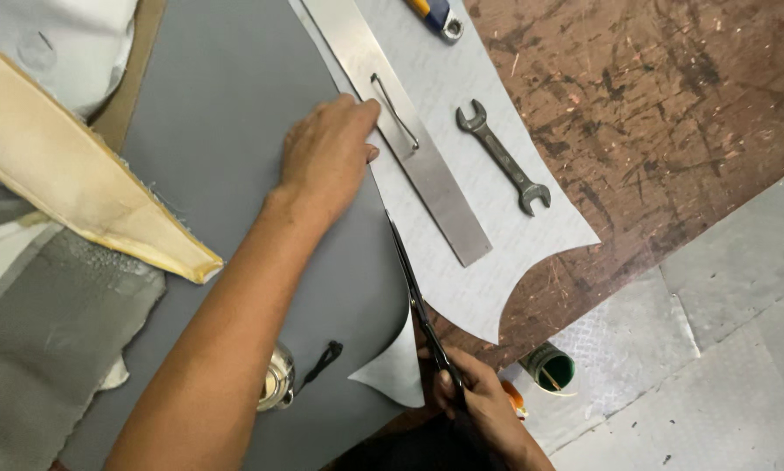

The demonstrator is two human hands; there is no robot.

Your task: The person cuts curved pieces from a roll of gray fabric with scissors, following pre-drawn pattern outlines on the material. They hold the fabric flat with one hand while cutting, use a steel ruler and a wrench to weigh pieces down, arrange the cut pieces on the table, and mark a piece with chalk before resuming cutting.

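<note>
Head view: left hand (329, 157) lies flat, fingers spread, pressing grey sheet material (235, 174) on the worn brown surface (671, 105), fingertips against a steel ruler (409, 131). Right hand (479, 406) grips black scissors (418, 305), blades along the sheet's edge. An open-end wrench (503, 157) lies just beside the ruler.

Both arms are bare from the edge of the view down: no sleeve, cuff or glove shows on either. The left hand (326, 157) has a long, lean forearm behind it, with no watch, band or ring visible. The right hand (483, 403) is seen only in part, its fingers (448, 397) bare and unadorned; the wrist is cut off by the frame edge.
</note>
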